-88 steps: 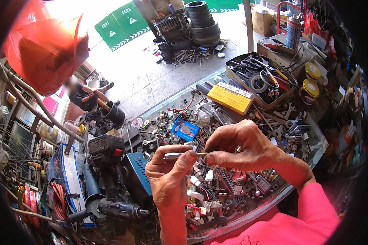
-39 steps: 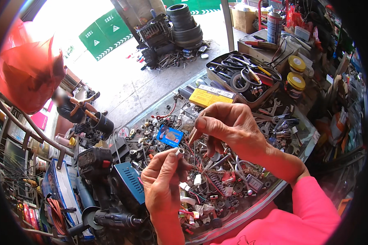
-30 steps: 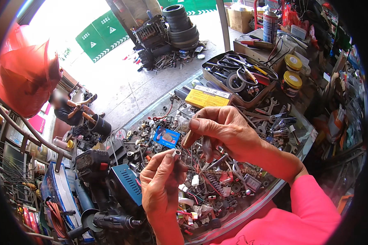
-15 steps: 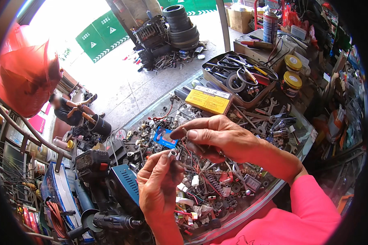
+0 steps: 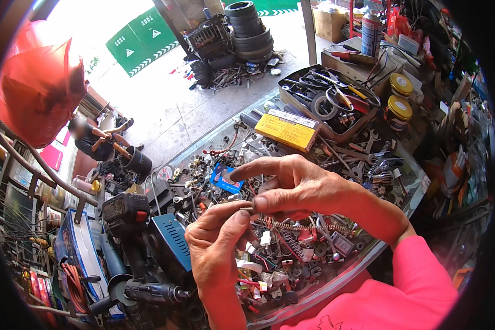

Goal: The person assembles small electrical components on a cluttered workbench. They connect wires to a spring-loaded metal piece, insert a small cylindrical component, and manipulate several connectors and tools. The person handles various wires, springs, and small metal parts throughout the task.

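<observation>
My left hand [image 5: 217, 239] is closed, thumb against forefinger, around a small grey metal sleeve [image 5: 248, 209]. Only a short piece of it shows between the fingertips. From the right, my right hand [image 5: 308, 184] meets it, its thumb tip at the sleeve's end. The right forefinger arches out to the left, while the other fingers are curled beneath. Whatever small part the right hand pinches is hidden. Both hands hover above a glass-topped bench [image 5: 195, 137] strewn with small parts. Just beyond the fingers lies a blue card packet [image 5: 225, 177].
A long coil spring [image 5: 327, 227] and loose hardware lie below the hands. Behind stand a yellow box [image 5: 287, 131] and a tool tray [image 5: 335, 124]. At left are a cordless drill [image 5: 127, 217], a blue metal case [image 5: 172, 242] and a red bag [image 5: 36, 88]. Another person [image 5: 96, 142] sits beyond.
My right hand has come down and left to the left fingertips. The sleeve's open end, which faced up before, is now turned toward the right hand. The view has shifted slightly.
</observation>
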